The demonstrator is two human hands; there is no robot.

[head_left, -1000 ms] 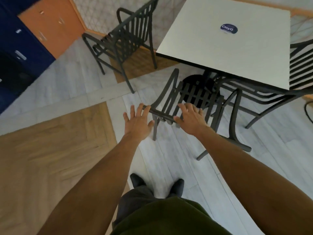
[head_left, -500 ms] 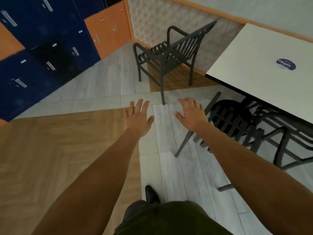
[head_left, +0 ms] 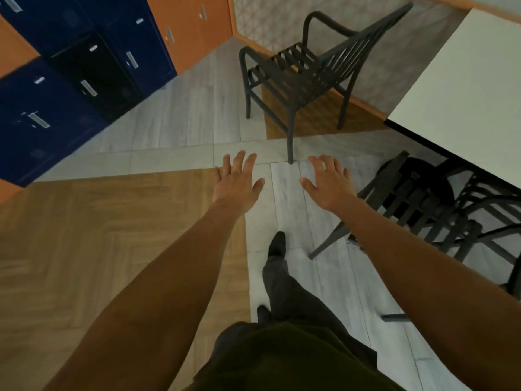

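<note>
The person is holding the left grip (head_left: 236, 183) and right grip (head_left: 328, 184) out flat, fingers spread and straight, grasping nothing. The loose chair (head_left: 304, 77) is standing ahead of both grips, untouched, its backrest facing the surface (head_left: 465, 88) off to the right grip's side. Doing this well likely means aiming for the backrest's top rail while skirting the tucked chair (head_left: 417, 204) beside the right grip.
</note>
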